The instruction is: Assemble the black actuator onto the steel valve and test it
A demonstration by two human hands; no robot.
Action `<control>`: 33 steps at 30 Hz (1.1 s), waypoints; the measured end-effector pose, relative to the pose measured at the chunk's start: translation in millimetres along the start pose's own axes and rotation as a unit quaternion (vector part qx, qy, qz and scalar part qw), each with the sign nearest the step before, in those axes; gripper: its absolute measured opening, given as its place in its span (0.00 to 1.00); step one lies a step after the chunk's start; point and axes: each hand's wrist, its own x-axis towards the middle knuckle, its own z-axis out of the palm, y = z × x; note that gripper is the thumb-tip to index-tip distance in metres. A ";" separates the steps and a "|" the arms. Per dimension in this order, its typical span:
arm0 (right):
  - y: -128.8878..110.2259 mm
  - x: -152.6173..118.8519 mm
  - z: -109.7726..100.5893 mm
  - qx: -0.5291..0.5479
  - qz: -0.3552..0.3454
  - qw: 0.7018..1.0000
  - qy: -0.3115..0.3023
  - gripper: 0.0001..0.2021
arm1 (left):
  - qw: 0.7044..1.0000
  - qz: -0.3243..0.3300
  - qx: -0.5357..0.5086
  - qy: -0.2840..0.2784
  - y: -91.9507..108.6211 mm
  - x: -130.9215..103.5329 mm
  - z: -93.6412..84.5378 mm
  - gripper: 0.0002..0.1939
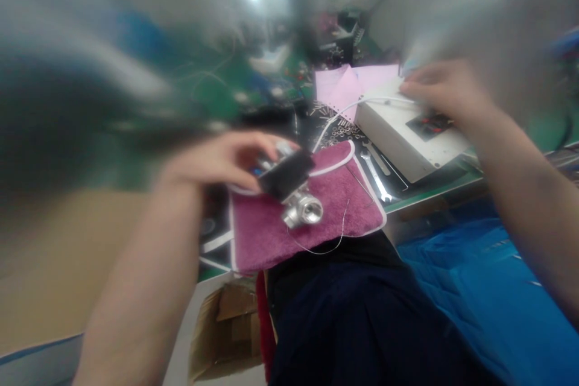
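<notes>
My left hand (226,160) is wrapped round a black block-shaped device with a metal valve body (303,208) at its lower end, held over a purple cloth (344,199) with a white edge. On the right, my right hand (443,87) is at the top of a white box (398,132), its fingers pressed together near the far edge. Whatever those fingertips hold is too blurred to make out. A white cable (332,120) runs from the box top towards the cloth. A thin wire (342,229) curves over the cloth's front edge.
Spanners (375,178) and a hex key lie between the cloth and the white box. Behind are loose screws and nuts (341,129) and pink paper (348,87). An open cardboard box (226,338) stands below left, blue plastic (470,289) below right.
</notes>
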 end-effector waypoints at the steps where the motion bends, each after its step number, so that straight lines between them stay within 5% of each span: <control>1: -3.0 -1.7 -0.3 -0.002 0.010 1.000 0.006 0.10 | 1.000 0.011 0.007 -0.007 3.1 0.9 1.3 0.24; 11: -5.9 -2.6 -1.9 -0.039 0.036 0.999 0.007 0.12 | 0.984 0.076 0.158 -0.004 39.8 11.0 25.3 0.28; 29: -10.3 -8.6 -0.7 -0.026 0.106 0.994 0.004 0.18 | 0.992 0.036 0.114 0.034 41.1 15.3 47.6 0.33; 33: -13.0 -10.5 -0.7 -0.048 0.078 0.996 0.002 0.16 | 0.997 0.026 0.058 0.046 34.9 19.4 51.4 0.32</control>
